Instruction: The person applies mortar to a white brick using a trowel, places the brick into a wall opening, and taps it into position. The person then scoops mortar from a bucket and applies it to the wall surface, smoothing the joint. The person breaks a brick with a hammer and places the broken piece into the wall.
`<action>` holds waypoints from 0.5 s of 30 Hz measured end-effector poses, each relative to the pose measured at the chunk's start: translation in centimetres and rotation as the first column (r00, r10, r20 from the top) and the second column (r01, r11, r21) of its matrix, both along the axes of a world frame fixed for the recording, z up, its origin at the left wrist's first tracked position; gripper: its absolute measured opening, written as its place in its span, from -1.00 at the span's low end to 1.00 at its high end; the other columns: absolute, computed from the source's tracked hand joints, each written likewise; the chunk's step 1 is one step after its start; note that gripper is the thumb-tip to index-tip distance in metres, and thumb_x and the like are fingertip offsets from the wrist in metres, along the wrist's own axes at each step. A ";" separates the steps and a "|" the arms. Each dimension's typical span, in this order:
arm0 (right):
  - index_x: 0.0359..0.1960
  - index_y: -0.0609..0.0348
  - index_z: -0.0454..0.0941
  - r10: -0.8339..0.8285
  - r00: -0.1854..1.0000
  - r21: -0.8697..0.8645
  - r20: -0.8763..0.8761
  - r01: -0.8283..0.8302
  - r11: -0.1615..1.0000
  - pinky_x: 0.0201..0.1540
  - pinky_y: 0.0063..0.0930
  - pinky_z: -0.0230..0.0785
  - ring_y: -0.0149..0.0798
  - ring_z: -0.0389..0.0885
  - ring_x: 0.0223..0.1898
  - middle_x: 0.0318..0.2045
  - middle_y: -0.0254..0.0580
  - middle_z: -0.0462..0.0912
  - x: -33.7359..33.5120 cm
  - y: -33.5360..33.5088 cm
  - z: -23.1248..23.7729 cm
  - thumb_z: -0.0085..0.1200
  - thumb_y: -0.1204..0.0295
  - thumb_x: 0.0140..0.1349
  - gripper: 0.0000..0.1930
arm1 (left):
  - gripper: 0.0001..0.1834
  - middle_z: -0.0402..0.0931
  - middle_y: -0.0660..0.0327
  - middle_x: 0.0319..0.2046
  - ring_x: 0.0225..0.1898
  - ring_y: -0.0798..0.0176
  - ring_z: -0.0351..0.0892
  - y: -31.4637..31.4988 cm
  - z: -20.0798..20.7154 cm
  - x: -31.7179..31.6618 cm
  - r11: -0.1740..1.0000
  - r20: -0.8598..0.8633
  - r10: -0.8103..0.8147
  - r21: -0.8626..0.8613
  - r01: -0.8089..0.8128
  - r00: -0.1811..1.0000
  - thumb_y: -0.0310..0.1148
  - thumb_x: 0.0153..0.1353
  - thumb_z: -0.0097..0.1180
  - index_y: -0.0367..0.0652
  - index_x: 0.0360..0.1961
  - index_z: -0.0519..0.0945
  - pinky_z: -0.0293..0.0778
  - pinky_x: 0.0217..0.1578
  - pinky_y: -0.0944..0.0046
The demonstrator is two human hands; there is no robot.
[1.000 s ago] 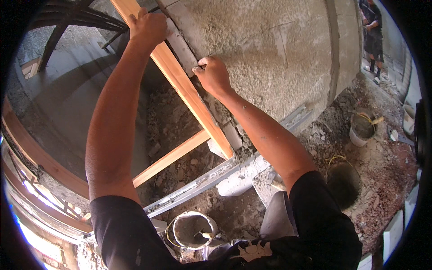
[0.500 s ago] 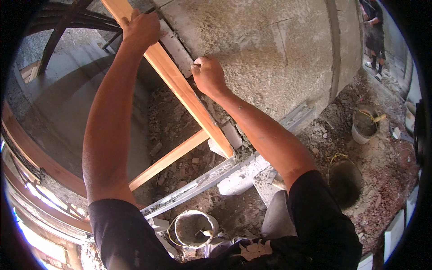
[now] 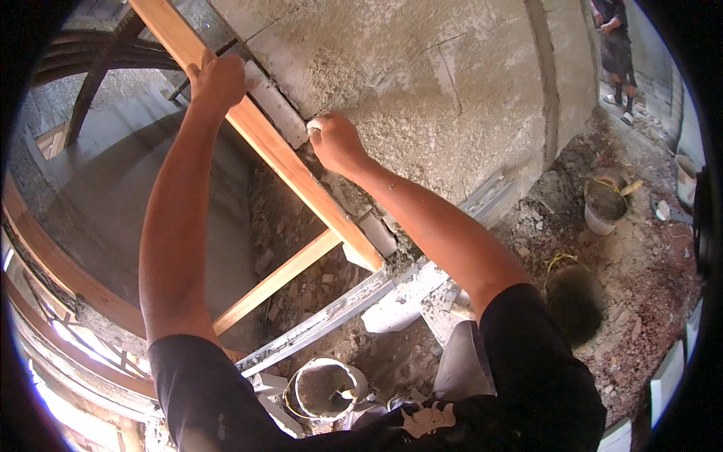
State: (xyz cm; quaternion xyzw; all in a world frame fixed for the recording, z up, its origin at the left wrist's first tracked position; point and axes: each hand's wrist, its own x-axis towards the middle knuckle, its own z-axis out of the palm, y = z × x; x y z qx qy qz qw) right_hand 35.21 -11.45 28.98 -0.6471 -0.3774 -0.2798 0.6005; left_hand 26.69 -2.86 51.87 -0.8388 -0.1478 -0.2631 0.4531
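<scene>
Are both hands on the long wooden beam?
No, the left hand is on the long wooden beam, but the right hand is at the lower end of the pale block.

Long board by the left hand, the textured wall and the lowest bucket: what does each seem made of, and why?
Long board: wood, smooth, seemingly bare; orange-brown, faintly streaked.
Textured wall: probably cement render, matt, rough; grainy, greyish.
Lowest bucket: perhaps plastic, dull; pale rim, but grey smears leave that open.
</scene>
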 end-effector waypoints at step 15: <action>0.16 0.16 0.54 -0.167 0.984 -0.072 0.065 0.172 0.982 0.04 -0.07 0.39 0.06 0.44 0.01 -0.08 0.00 0.50 -1.4 1.0 -1.7 0.04 0.39 0.30 -0.61 | -0.43 0.51 0.20 0.00 0.20 -0.03 0.34 0.8 0.1 0.3 0.997 0.044 -0.027 0.070 0.024 0.999 0.17 0.17 0.21 -0.05 0.00 0.63 0.32 0.01 -0.42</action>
